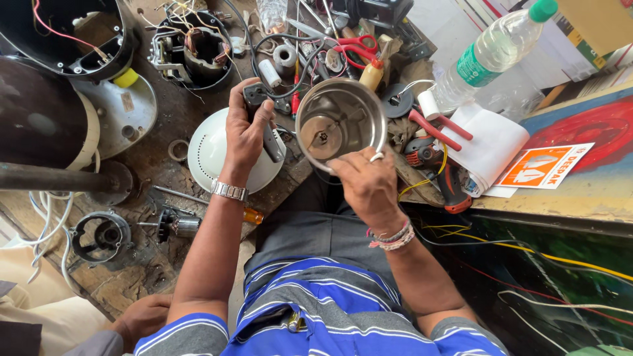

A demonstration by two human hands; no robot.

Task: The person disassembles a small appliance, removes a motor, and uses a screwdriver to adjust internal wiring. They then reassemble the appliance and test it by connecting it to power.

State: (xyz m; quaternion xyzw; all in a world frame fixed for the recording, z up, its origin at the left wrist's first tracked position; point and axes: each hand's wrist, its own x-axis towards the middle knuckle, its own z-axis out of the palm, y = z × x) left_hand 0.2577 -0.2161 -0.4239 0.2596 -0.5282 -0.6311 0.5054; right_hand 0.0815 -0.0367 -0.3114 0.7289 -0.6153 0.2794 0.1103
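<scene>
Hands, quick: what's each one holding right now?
Left hand: closed around a dark grey tool.
Right hand: gripping the rim of a steel grinder jar.

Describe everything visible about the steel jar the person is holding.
The steel jar is a round, shiny metal cup, tilted so its open mouth faces the camera. A small blade hub sits at the centre of its base inside. The right hand holds its lower rim, above the cluttered workbench. The left hand holds a dark tool beside it.

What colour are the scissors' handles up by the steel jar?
Red. The scissors lie among the clutter just beyond the steel jar; the head view shows them.
</scene>
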